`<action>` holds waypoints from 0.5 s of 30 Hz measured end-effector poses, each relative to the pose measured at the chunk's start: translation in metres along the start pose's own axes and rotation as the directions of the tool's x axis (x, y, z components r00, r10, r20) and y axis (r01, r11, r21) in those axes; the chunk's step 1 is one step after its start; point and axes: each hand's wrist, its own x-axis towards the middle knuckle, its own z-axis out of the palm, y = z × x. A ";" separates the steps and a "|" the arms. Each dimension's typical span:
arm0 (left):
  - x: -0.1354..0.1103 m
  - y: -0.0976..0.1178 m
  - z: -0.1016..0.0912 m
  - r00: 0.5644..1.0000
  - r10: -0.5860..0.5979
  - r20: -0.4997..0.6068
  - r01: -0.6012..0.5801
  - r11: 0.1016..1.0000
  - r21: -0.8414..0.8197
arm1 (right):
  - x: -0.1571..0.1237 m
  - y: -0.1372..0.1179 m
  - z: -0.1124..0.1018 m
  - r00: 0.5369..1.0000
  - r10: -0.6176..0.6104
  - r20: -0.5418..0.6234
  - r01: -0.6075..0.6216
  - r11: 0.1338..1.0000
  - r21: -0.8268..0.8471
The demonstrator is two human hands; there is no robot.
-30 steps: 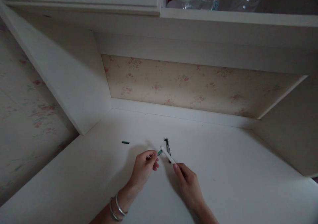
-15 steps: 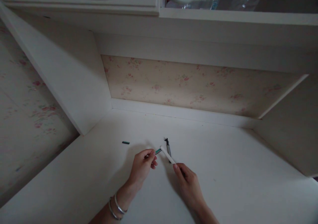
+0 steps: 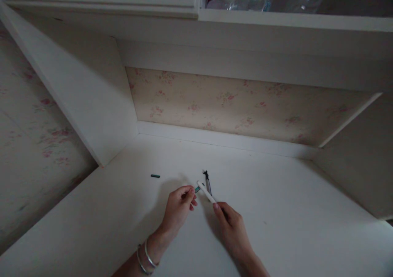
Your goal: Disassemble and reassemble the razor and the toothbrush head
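The left hand (image 3: 179, 206) is closed in a pinch on a small green piece (image 3: 197, 189). Thumb and forefinger press on its near end, so only its tip pokes out to the right. The right hand (image 3: 231, 224) is clamped on the near end of a white tube (image 3: 205, 191), which slants far and left from the fingertips. The tube's far end sits just beside the small green piece; I cannot tell whether they touch. Both hands are over the white bench (image 3: 291, 228), near its middle, close together but not touching each other. Just beyond the white tube a thin dark rod (image 3: 208, 180) lies on the bench, pointing away. Further left, well apart from the hands, a short green cap (image 3: 155, 175) lies flat. 2 silver bangles (image 3: 146, 259) ring the left wrist. At the far side a flowered back panel (image 3: 233, 105) rises under a white shelf (image 3: 276, 23).
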 end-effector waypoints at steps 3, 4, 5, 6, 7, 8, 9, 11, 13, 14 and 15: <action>0.002 -0.001 -0.002 0.998 -0.024 -0.050 0.021 0.999 -0.045 | 0.001 0.000 0.000 1.000 -0.003 0.014 0.003 1.000 -0.007; 0.002 0.000 -0.002 0.998 -0.026 -0.062 0.023 0.998 -0.050 | 0.001 0.000 0.000 1.000 -0.004 0.017 0.004 1.000 -0.007; 0.003 0.000 -0.003 0.998 -0.021 -0.065 0.018 0.999 -0.045 | 0.001 0.000 0.001 1.000 -0.005 0.017 0.005 1.000 -0.007; 0.003 0.001 -0.003 0.998 -0.014 -0.058 0.012 0.999 -0.031 | 0.001 0.000 0.001 1.000 -0.007 0.016 0.007 1.000 -0.007; 0.002 0.001 -0.002 0.999 -0.005 -0.046 0.005 1.000 -0.016 | 0.001 0.000 0.001 1.000 -0.011 0.015 0.011 1.000 -0.008; 0.002 0.002 -0.002 1.000 0.000 -0.030 0.000 1.000 -0.004 | 0.000 -0.001 0.002 1.000 -0.013 0.014 0.013 1.000 -0.009; 0.001 0.002 -0.001 1.000 0.001 -0.017 -0.001 1.000 0.003 | 0.000 -0.001 0.002 1.000 -0.014 0.012 0.014 1.000 -0.010; 0.001 0.002 -0.001 1.000 -0.008 -0.012 0.008 1.000 0.000 | -0.001 -0.001 0.002 1.000 -0.016 0.009 0.016 1.000 -0.011; 0.002 0.002 -0.002 0.999 -0.018 -0.036 0.017 1.000 -0.019 | -0.001 -0.002 0.002 1.000 -0.022 0.007 0.022 1.000 -0.011; 0.002 0.003 -0.003 0.998 -0.018 -0.052 0.016 0.999 -0.030 | -0.001 -0.002 0.002 1.000 -0.026 0.008 0.026 1.000 -0.011; 0.003 0.003 -0.004 0.998 -0.015 -0.066 0.013 0.999 -0.039 | -0.001 -0.002 0.002 0.999 -0.032 0.011 0.032 0.999 -0.010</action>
